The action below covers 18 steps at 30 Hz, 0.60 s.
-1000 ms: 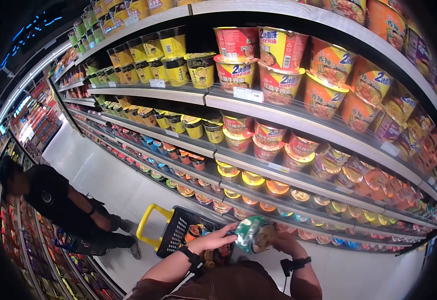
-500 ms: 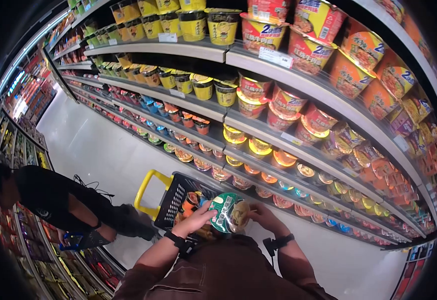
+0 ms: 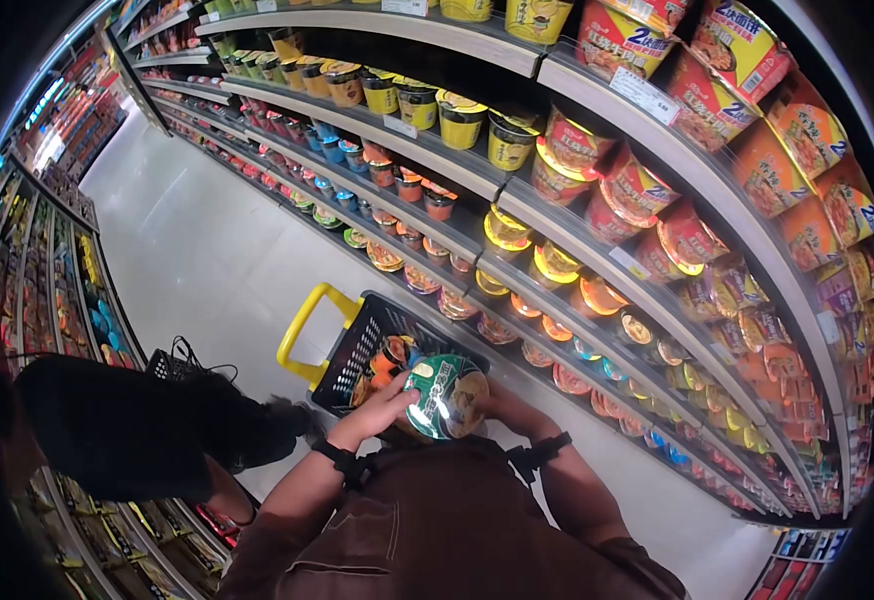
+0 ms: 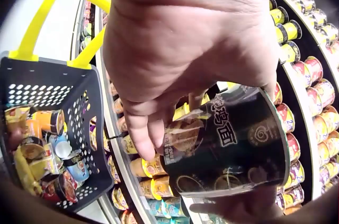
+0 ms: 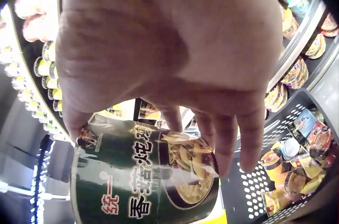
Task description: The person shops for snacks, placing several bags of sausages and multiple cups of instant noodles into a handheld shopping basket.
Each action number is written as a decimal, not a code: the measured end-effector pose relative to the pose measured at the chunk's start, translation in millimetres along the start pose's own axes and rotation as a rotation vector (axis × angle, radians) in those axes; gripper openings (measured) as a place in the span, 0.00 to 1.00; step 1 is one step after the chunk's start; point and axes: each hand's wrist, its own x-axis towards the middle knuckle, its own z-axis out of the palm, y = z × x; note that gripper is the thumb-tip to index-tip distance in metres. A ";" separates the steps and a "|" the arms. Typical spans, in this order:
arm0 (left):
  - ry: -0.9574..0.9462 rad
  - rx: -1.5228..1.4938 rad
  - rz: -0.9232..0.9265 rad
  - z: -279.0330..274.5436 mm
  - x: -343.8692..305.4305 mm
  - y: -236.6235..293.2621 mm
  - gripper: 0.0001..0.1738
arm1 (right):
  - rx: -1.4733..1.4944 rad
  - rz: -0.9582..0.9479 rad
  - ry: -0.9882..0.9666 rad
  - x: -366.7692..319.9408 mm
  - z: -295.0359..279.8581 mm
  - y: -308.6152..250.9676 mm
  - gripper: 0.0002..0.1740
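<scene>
A green noodle bowl (image 3: 444,397) is held in front of the person's chest, its printed lid facing up in the head view. The left hand (image 3: 382,410) grips its left side; in the left wrist view this hand (image 4: 190,49) has thumb and fingers around the dark green bowl (image 4: 228,139). On the opposite side the right hand (image 3: 507,408) holds it; in the right wrist view the hand (image 5: 169,60) curls thumb and fingers about the bowl (image 5: 143,176), which shows a noodle picture.
A dark basket (image 3: 350,350) with a yellow handle (image 3: 299,330) stands just beyond the hands, holding several packaged foods. Shelves of noodle bowls (image 3: 569,150) curve along the right. At the left is another person in dark clothes (image 3: 117,425), near a second basket (image 3: 169,366).
The head view has tilted down and turned. Both hands have drawn the bowl closer to the chest, its lid turned upward. The other person sits lower at the left edge.
</scene>
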 end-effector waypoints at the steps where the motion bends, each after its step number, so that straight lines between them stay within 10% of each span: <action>1: -0.006 0.017 0.021 -0.3 -2.7 8.8 0.34 | 0.003 0.005 0.002 1.6 -0.2 -0.5 0.37; 10: 0.970 0.929 0.446 -131.6 -23.8 27.9 0.26 | -0.085 0.015 0.404 -20.2 -24.5 37.4 0.47; 18: 1.029 0.999 -0.046 -182.6 -21.0 -35.8 0.44 | -1.112 -0.335 0.468 -49.3 10.9 -23.6 0.44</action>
